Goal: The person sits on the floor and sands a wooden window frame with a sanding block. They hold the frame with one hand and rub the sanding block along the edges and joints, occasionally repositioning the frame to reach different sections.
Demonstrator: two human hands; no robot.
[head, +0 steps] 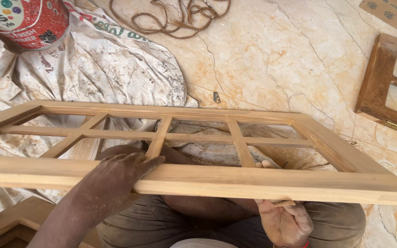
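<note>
Most of the view is cream marble floor (272, 55), with a stained drop cloth (97, 69) at left. Across the person's lap lies a wooden window frame (235, 181); the left hand (125, 172) grips its near rail, the right hand (283, 222) clasps it from beneath. Another frame (382, 82), a red paint bucket (28, 20) and coiled rope (171, 18) lie beyond.

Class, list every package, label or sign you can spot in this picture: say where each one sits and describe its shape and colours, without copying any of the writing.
Paint tin: top left, on the dust sheet; round, red with a white label band and coloured dots.
Cardboard sheet: top right corner, on the marble floor; flat, brown, with a pattern of small dark printed marks.
Dust sheet: left, under the tin; crumpled, white, stained, with green and red print near its top edge.
</note>
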